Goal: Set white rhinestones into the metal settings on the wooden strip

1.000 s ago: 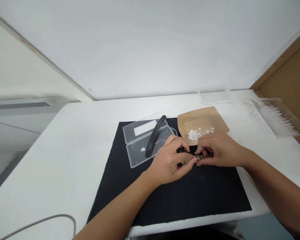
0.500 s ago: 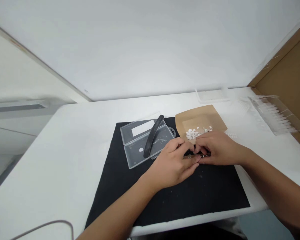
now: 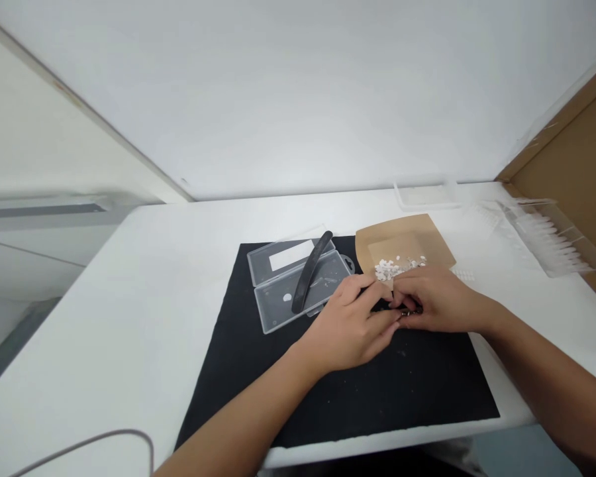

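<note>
Where the white counter [image 3: 179, 278] reaches furthest left, one grey cable [image 3: 104, 438] loops; next lies one black mat [image 3: 377, 391], bearing one open clear case [image 3: 278, 308] with one white label [image 3: 291, 255], no writing readable, and one black curved strip [image 3: 312, 278] across it; the left hand [image 3: 352, 324] and right hand [image 3: 440, 299] meet over the mat, each grip pinching one small dark piece [image 3: 408, 311], mostly hidden by fingers; just behind sits one brown paper tray [image 3: 402, 232] of white bits [image 3: 390, 268], too many to count; far right, one clear rack [image 3: 551, 232].

White table [image 3: 153, 298] bears black mat [image 3: 402, 387], clear rack [image 3: 551, 235], grey cable [image 3: 79, 440]
</note>
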### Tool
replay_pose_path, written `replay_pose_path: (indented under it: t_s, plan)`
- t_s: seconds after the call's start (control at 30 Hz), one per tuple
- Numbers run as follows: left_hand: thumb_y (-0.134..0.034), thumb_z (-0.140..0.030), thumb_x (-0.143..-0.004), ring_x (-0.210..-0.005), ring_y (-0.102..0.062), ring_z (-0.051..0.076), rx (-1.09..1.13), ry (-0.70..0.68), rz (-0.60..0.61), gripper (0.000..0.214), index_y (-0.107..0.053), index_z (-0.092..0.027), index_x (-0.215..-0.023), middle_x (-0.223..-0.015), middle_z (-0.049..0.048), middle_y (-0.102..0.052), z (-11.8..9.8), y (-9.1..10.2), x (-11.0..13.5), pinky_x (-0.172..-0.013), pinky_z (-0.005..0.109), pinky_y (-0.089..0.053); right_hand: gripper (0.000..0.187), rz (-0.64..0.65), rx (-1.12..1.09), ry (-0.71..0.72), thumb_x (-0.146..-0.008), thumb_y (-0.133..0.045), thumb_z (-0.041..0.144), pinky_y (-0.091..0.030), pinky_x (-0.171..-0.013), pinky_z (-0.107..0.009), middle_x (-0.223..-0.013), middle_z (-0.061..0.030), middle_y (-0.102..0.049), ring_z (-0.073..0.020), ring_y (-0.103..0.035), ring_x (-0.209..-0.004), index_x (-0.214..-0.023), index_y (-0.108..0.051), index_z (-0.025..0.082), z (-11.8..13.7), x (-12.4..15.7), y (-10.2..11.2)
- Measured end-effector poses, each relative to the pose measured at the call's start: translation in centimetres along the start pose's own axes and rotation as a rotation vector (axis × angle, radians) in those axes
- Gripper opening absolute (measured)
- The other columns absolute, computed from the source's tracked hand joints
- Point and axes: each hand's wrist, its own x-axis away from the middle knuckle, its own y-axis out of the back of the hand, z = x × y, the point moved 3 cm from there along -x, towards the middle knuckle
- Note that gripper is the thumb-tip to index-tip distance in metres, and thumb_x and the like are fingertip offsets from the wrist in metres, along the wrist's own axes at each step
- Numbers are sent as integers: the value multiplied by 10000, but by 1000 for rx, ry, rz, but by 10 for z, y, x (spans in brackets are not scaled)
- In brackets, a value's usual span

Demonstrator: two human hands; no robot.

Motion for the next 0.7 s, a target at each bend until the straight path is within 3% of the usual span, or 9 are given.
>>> replay_pose_path:
  t_s: [0.13, 0.23, 0.43, 0.7]
  plan:
    - [-655, -163, -929, -1097, -582, 300, -33, 49, -98, 171, -705, -141, -1091, -1136, 156, -675, 12, 10, 3, -1008, 504, -493, 259, 14, -3, -7, -846, -833, 408, -329, -634, -272, -748, 43, -641, -137, -585, -703, -887, -661, 219, 0, 0, 0]
    - [-631, -89, -874, -1118, -553, 317, -52, 70, -81, 178, -704, -157, -1021, -1137, 154, -657, 24, 15, 7, -992, 510, -492, 263, 17, 10, 3, -841, -843, 408, -331, -639, -273, -739, 41, -638, -141, -587, -702, -909, -669, 222, 0, 1, 0]
    - [-614, -119, -858, -1145, -503, 336, -45, 82, 58, 119, -715, -168, -897, -1133, 143, -631, 36, 15, 12, -1012, 520, -468, 282, 28, 34, 28, -840, -842, 417, -323, -640, -274, -813, 32, -637, -136, -569, -718, -974, -674, 235, -1, 2, 1]
    - [-592, -296, -1005, -1213, -496, 353, -83, 77, 242, 209, -767, -180, -1011, -1180, 139, -622, 39, 15, 15, -1043, 559, -365, 304, 41, 51, 52, -847, -829, 428, -338, -658, -285, -882, 18, -643, -145, -580, -749, -1055, -687, 257, -2, 2, 5]
